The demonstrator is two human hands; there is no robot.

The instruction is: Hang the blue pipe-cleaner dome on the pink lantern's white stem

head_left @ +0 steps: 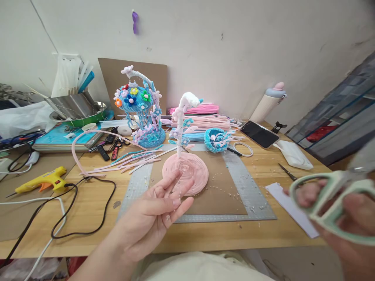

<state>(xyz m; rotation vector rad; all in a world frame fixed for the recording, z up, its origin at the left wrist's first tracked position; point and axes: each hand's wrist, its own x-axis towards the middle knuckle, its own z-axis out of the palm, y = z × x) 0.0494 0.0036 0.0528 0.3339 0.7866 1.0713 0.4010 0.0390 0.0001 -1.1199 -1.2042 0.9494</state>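
My left hand [159, 212] is palm up with its fingers apart, in front of a round pink coiled base [195, 173]. Tiny clear bits show at its fingers; whether it holds them I cannot tell. From the base rises a white wrapped stem [179, 134] with a bent top and small pink and blue flowers. At the right edge my right hand [336, 218], blurred, has its fingers through the handles of pale green scissors [326, 195]. The base stands on brown cardboard [219, 203] over a grey cutting mat [265, 208].
A blue flowered jellyfish-like piece [136, 99] stands behind, near a small blue cup-shaped piece [215, 140] and pink bundles [208, 121]. On the left lies a yellow glue gun [43, 180] with a looping black cord. A phone [259, 134] and white bottle [266, 103] are at the right.
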